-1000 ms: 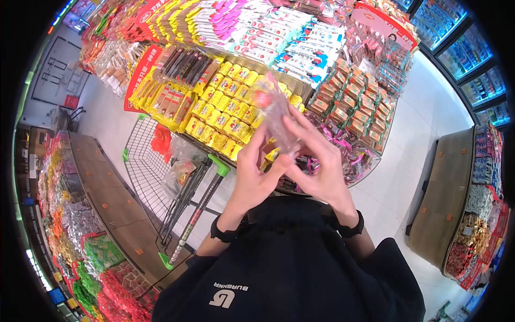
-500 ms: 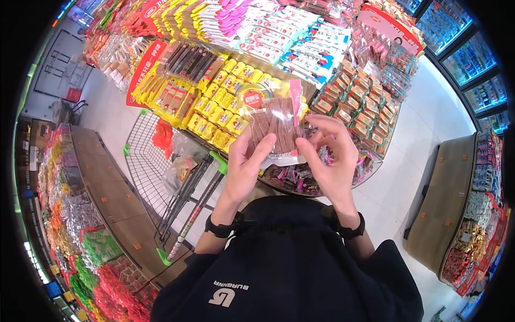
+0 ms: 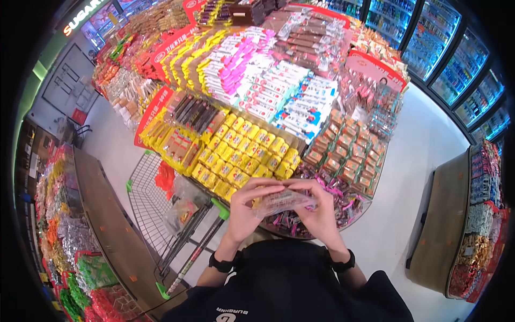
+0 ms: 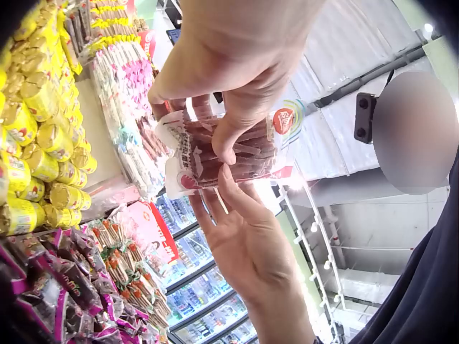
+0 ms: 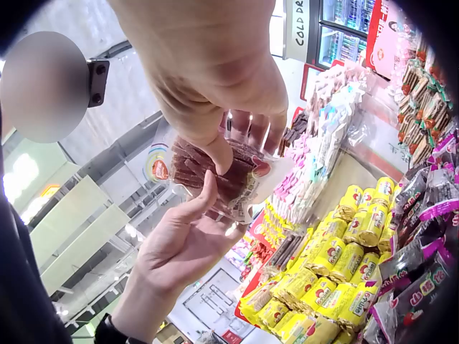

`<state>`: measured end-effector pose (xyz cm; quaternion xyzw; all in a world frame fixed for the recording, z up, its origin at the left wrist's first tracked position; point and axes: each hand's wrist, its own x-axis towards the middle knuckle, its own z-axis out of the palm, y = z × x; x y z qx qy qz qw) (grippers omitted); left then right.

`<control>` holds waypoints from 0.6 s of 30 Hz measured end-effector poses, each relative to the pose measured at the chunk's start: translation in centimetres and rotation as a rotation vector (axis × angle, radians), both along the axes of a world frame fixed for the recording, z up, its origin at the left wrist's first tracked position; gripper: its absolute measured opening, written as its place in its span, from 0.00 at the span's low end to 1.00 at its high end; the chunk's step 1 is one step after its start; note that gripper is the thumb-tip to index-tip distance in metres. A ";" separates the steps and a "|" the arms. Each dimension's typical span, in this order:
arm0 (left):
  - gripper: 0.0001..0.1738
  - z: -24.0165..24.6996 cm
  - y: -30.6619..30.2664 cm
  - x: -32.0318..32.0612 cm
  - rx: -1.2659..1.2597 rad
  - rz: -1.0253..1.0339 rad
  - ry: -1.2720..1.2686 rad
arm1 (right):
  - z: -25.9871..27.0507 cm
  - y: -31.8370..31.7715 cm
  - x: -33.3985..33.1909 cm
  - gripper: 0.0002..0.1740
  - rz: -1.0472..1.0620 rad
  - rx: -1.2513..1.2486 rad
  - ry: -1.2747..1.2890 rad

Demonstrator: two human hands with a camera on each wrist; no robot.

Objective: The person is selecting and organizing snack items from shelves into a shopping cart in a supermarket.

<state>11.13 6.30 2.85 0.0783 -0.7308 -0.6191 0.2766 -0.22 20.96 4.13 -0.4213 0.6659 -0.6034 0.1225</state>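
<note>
Between both hands is a clear plastic packet (image 3: pixel 283 203) of reddish-brown snack strips, tilted so that the head view sees it nearly edge-on. My left hand (image 3: pixel 245 210) grips one side, its thumb pressing on the front and its fingers behind. The opposite side is pinched by my right hand (image 3: pixel 320 213), thumb in front and fingers at the back. In the left wrist view the strips in the packet (image 4: pixel 251 159) show through the film, with a round red label near one end. The two thumb tips almost meet on the packet (image 5: pixel 193 168) in the right wrist view.
Yellow wrapped rolls (image 3: pixel 236 153) fill the display just beyond my hands. Dark packets with pink edges (image 3: pixel 343 212) lie below the packet at right. A wire shopping cart (image 3: pixel 153 185) stands at left. Low shelf units (image 3: pixel 448 220) and lit drink coolers (image 3: pixel 386 21) are at right.
The packet swung from edge-on to face-up, then tilted nearly edge-on again. My right fingers, spread beside it half a second ago, now hold its side. The head view has tipped toward the display's back.
</note>
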 end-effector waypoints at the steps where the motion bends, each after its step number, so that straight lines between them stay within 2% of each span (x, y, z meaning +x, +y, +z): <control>1: 0.21 0.2 0.0 0.0 0.011 0.004 -0.020 | -0.2 0.0 -0.1 0.17 0.011 -0.004 0.006; 4: 0.20 0.4 0.2 0.1 0.022 0.045 -0.097 | -0.2 0.0 0.1 0.17 -0.014 0.018 -0.006; 7: 0.19 -0.4 0.2 0.0 0.102 0.020 -0.063 | -0.6 0.3 0.2 0.16 -0.046 0.036 -0.002; 8: 0.19 -0.7 0.1 0.0 0.048 0.002 -0.060 | -0.4 0.3 0.3 0.16 -0.053 0.047 -0.022; 10: 0.19 -0.4 0.7 0.0 0.235 -0.016 -0.106 | -1.4 0.4 0.2 0.18 -0.038 0.022 -0.001; 13: 0.18 -0.4 1.0 0.0 0.373 -0.060 -0.137 | -0.3 0.5 0.8 0.20 -0.085 0.030 -0.397; 15: 0.17 -1.7 1.4 -0.1 0.472 -0.053 -0.125 | -0.8 0.5 0.4 0.20 -0.073 0.062 -0.342; 18: 0.16 -3.5 0.8 -0.1 0.426 -0.063 -0.180 | -1.2 0.6 0.1 0.20 -0.089 0.082 -0.289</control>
